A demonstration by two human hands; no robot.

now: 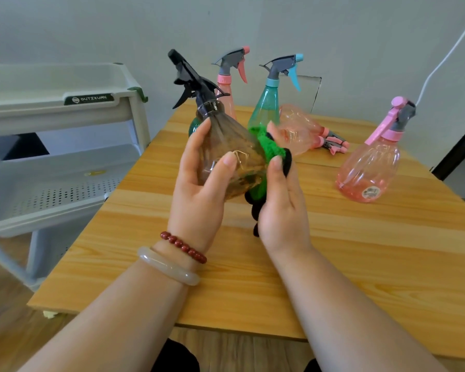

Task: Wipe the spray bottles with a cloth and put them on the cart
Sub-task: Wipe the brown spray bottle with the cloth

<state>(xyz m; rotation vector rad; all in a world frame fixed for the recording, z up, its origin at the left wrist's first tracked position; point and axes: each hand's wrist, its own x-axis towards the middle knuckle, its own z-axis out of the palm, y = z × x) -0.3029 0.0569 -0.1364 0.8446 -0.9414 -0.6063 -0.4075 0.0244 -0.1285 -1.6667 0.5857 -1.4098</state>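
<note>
Brown-tinted, the spray bottle (pixel 227 146) leans in the left hand (pixel 199 191), whose fingers and thumb curl round its belly to steady it. Opposite that grip the right hand (pixel 279 202) pinches a green-and-black cloth (pixel 265 146) against it, probably for rubbing; the cart (pixel 65 103) stands well apart beyond the left hand.

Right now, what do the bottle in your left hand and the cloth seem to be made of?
The bottle looks like clear brown-tinted plastic, glossy: the cloth shows through it and its ribs catch highlights. The cloth looks like soft tufted fabric, green and black, matt; chenille or microfibre, I cannot tell.
</note>
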